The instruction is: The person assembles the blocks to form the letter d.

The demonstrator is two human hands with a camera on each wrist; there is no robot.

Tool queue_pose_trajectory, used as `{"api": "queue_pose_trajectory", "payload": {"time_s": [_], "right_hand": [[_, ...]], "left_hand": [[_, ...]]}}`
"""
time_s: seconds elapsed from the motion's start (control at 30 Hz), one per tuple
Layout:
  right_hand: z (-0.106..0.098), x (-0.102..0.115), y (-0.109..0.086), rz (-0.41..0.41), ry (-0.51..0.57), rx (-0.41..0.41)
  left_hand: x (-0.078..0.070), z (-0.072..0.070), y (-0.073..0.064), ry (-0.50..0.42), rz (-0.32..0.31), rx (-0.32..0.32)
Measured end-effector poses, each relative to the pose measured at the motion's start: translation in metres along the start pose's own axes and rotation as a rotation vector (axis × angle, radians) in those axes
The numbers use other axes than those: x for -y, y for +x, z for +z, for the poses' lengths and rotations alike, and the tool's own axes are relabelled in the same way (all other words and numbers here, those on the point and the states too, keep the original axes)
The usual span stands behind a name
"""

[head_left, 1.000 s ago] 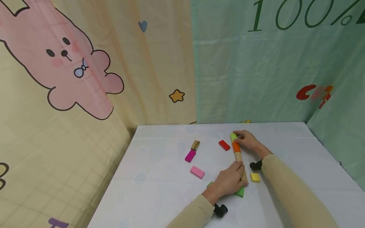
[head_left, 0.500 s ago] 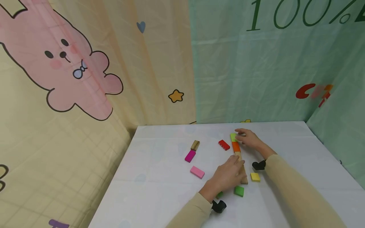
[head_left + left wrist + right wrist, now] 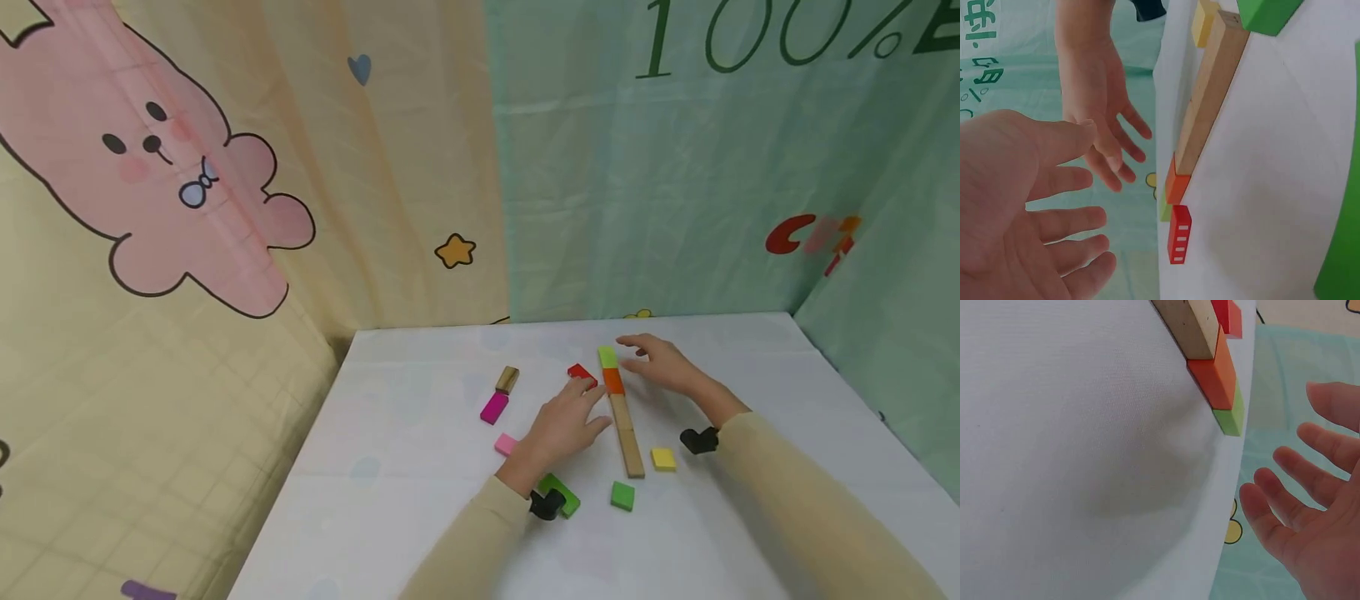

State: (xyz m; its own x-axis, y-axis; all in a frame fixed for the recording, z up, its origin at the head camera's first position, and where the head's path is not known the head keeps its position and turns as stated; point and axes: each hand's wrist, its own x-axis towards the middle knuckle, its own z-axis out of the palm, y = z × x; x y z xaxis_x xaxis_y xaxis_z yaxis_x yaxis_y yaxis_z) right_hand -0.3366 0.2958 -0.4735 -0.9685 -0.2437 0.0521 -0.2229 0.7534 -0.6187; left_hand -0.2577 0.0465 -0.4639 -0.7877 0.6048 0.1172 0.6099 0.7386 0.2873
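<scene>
A straight row of blocks lies on the white table: a lime block (image 3: 607,357), an orange block (image 3: 613,382) and plain wooden blocks (image 3: 632,454) end to end. My left hand (image 3: 558,429) hovers left of the row with its fingers spread and nothing held. Its fingertips partly cover a red block (image 3: 581,372), whose white squares show in the left wrist view. To the right of the lime end, my right hand (image 3: 663,365) is apart from the row. In the right wrist view its fingers (image 3: 1313,469) are loosely extended and hold nothing.
Near the row's front end lie a yellow block (image 3: 663,460) and a small green block (image 3: 622,496). A longer green block (image 3: 561,495) is partly under the left wrist. Pink (image 3: 505,445), magenta (image 3: 494,408) and brown (image 3: 507,380) blocks lie left. A curtain (image 3: 645,208) hangs behind.
My left hand has let go of the wooden blocks and moved left and away toward the red block. My right hand has left the lime block and drawn off to the right.
</scene>
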Motion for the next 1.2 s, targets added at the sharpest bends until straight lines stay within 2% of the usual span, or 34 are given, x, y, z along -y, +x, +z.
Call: {"api": "queue_pose_trajectory", "payload": {"time_s": [0.3, 0.6, 0.73, 1.0, 1.2], "right_hand": [[-0.003, 0.009, -0.019, -0.076, -0.079, -0.018], [0.001, 0.016, -0.040, -0.094, -0.173, -0.011], [0.005, 0.017, -0.051, -0.114, -0.208, -0.001], [0.010, 0.020, -0.067, -0.128, -0.239, 0.008], [0.017, 0.025, -0.080, -0.143, -0.267, 0.023]], "left_hand": [[0.025, -0.010, 0.013, 0.008, 0.029, -0.037], [0.045, -0.005, 0.027, -0.029, -0.025, -0.021], [0.052, -0.003, 0.032, -0.058, -0.029, -0.008], [0.065, 0.002, 0.045, -0.094, 0.030, -0.004], [0.071, 0.006, 0.052, -0.127, 0.065, 0.023]]}}
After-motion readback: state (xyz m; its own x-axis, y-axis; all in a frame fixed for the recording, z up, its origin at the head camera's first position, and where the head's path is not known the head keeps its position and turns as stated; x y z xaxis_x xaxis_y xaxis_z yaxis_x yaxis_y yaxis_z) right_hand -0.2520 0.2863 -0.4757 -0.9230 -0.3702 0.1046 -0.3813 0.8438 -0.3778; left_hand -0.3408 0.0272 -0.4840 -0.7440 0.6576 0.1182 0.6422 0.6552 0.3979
